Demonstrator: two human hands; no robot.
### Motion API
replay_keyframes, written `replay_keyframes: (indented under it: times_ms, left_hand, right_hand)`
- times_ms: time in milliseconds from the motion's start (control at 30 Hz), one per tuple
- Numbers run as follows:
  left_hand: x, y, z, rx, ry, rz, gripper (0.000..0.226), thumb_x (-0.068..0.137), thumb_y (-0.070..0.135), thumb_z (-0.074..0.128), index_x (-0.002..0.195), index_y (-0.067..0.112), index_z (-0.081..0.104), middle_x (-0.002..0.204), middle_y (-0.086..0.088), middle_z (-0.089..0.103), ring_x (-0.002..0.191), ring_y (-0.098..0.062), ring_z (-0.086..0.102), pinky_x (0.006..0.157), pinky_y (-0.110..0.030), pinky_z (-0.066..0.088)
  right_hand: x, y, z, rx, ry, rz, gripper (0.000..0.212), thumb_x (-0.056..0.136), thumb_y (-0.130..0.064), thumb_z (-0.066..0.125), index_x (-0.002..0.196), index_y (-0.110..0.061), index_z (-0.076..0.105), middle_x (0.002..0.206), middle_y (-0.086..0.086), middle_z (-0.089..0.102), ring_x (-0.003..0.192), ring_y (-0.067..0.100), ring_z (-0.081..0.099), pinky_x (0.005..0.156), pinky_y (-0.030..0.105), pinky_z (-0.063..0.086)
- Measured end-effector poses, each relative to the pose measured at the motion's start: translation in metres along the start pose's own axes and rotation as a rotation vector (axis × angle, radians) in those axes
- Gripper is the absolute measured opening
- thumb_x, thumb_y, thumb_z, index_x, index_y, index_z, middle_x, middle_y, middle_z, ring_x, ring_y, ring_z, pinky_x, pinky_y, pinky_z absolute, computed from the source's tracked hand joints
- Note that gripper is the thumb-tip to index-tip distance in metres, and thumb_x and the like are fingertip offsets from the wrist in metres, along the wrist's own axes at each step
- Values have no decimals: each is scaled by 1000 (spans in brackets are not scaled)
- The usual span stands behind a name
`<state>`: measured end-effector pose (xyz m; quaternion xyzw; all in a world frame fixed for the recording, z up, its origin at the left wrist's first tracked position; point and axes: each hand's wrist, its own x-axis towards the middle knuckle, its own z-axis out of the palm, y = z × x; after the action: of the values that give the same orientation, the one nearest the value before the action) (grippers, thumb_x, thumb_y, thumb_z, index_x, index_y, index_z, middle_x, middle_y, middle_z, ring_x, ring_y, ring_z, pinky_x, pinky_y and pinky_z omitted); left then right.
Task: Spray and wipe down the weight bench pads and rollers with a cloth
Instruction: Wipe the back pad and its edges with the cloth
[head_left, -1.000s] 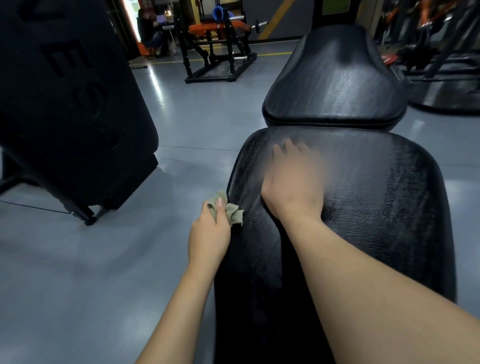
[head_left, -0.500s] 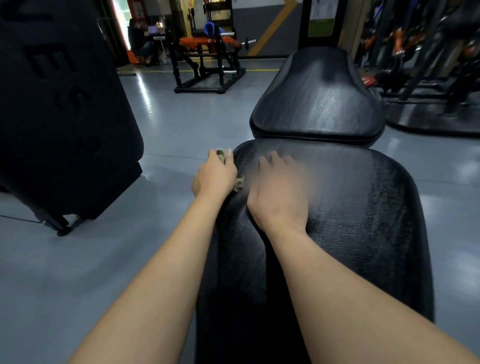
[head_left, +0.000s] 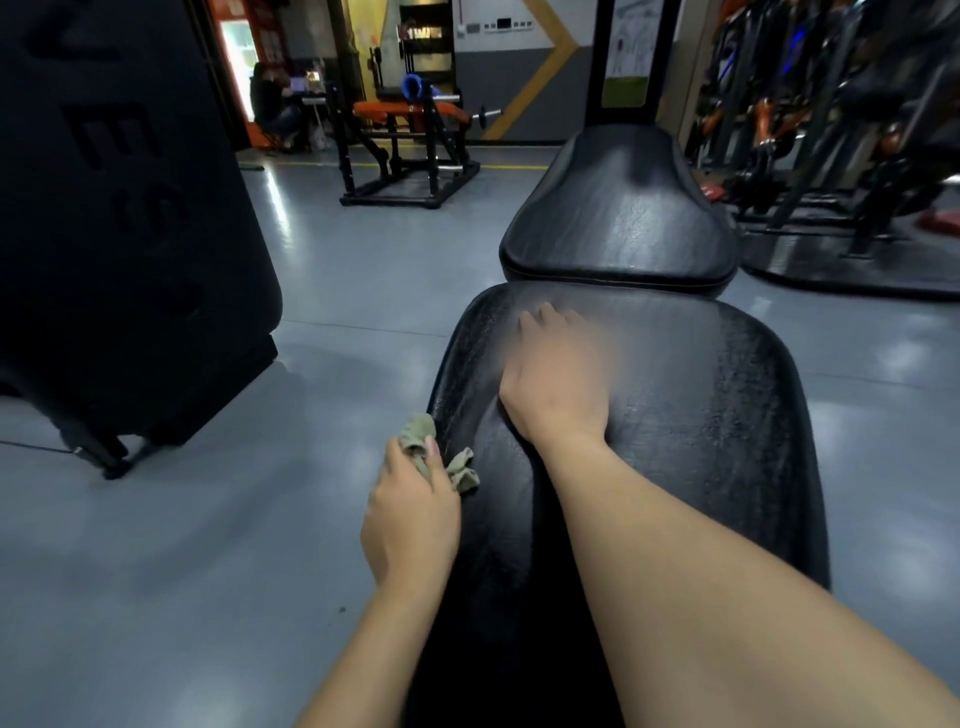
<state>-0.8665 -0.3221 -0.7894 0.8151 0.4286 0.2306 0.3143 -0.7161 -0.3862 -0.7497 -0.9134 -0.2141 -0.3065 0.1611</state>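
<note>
Gripped in a bunch by the left hand (head_left: 410, 514), the cloth (head_left: 422, 434) sits on the left edge of the near pad (head_left: 701, 415), the right hand (head_left: 558, 374) pressing flat near its far edge: mid-wipe, seemingly, next stroke wanting firm pressure along that edge.

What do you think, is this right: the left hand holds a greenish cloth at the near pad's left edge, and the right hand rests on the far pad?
Not quite. In the head view the right hand rests on the near pad, not the far pad. The left hand holds the greenish cloth at the near pad's left edge.
</note>
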Motion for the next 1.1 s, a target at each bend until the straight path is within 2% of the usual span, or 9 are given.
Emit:
replay_keyframes:
  times_ms: [100, 300, 467, 533, 600, 667, 733, 867, 1100]
  left_hand:
    - [-7, -3, 7, -31, 83, -44, 44, 106, 48, 29, 124, 14, 49, 122, -16, 65, 105, -42, 62, 73, -41, 36]
    - [-5, -2, 7, -8, 79, -14, 38, 106, 41, 32, 120, 10, 49, 118, -17, 64, 103, -42, 63, 71, -41, 36]
    - [-3, -4, 9, 15, 82, 23, 35, 106, 40, 33, 119, 11, 49, 120, -16, 64, 100, -42, 65, 70, -41, 37]
    - [-3, -3, 5, -1, 59, 25, 35, 106, 38, 34, 121, 11, 49, 122, -16, 63, 102, -42, 64, 70, -40, 35]
    - [-3, -4, 5, -24, 50, 38, 35, 106, 37, 35, 123, 10, 49, 124, -16, 63, 103, -42, 64, 72, -42, 39]
    - [-2, -5, 1, -40, 33, 49, 35, 106, 36, 36, 124, 9, 50, 124, -17, 64, 104, -42, 64, 76, -44, 45]
    - [-2, -8, 2, -66, 45, 86, 36, 106, 37, 36, 124, 9, 50, 123, -17, 64, 103, -42, 65, 77, -45, 46]
    - [3, -14, 5, -100, 63, 102, 41, 106, 43, 35, 123, 9, 50, 124, -17, 64, 103, -43, 64, 78, -45, 46]
    - [2, -13, 5, -134, 86, 147, 43, 106, 45, 34, 127, 11, 50, 126, -16, 62, 105, -42, 63, 79, -46, 46]
  right_hand:
    - [1, 2, 3, 6, 13, -13, 47, 95, -33, 45, 137, -18, 59, 148, 6, 53, 136, 32, 44, 118, 51, 26]
    - [-4, 3, 1, -12, -15, -45, 46, 94, -29, 42, 134, -14, 60, 142, 10, 57, 132, 33, 47, 118, 51, 28]
    - [-18, -3, -19, -37, -244, -68, 49, 101, -33, 41, 149, -20, 42, 149, 8, 41, 138, 33, 34, 120, 52, 17]
    - [-55, -13, -26, 21, -207, -25, 50, 98, -29, 45, 146, -16, 47, 147, 11, 44, 138, 36, 37, 120, 53, 21]
    - [-96, -21, -24, 27, -146, -23, 54, 98, -31, 37, 148, -12, 48, 153, 14, 45, 143, 39, 38, 121, 56, 24]
    - [-118, -23, -21, -16, -162, -58, 59, 102, -37, 27, 156, -15, 39, 163, 8, 34, 151, 34, 27, 125, 53, 16]
    - [-122, -23, -21, 3, -141, -38, 60, 102, -40, 28, 157, -18, 37, 164, 5, 31, 154, 29, 23, 126, 50, 11]
    - [-122, -26, -18, 12, -76, -23, 59, 99, -39, 34, 152, -18, 46, 161, 5, 39, 151, 28, 29, 126, 49, 17]
    - [-122, -26, -18, -17, -32, -25, 59, 98, -39, 33, 151, -17, 49, 159, 5, 41, 150, 28, 32, 125, 49, 18]
